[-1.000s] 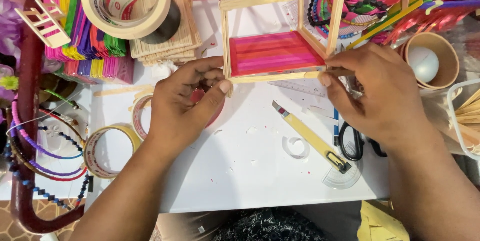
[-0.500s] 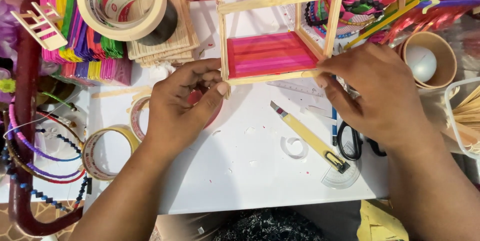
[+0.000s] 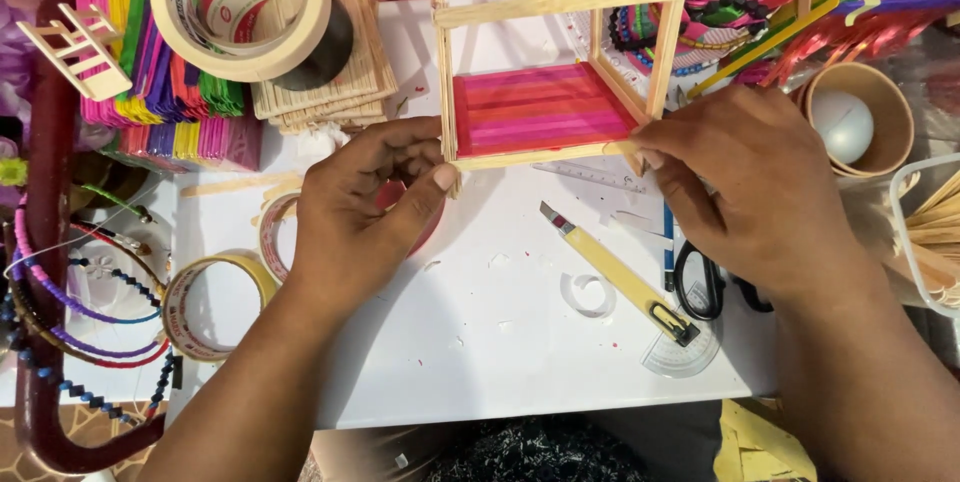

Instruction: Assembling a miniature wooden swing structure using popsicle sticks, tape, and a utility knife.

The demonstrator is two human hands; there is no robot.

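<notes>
A box frame of craft sticks (image 3: 560,52), floored in pink and red sticks, is standing upright between the two hands at the far side of the white surface (image 3: 480,342), its near bottom rail facing the person. The left hand (image 3: 365,212) is pinching the frame's near left corner post, thumb pressing against its foot, apparently to keep the joint steady. The right hand (image 3: 755,182) is closing its fingertips on the near right corner, bracing the opposite end so the light frame is not tipping. Just nearer than the right hand, a yellow utility knife (image 3: 610,272) is lying beside black scissors (image 3: 700,282) and a clear protractor (image 3: 685,347), within easy reach. Beyond the left hand, a large tape roll (image 3: 245,7) is resting on stacked coloured sticks (image 3: 150,92); a smaller tape roll (image 3: 205,302) is lying to that hand's left. A paper cup (image 3: 860,117) holding a white ball is standing beyond the right hand.
</notes>
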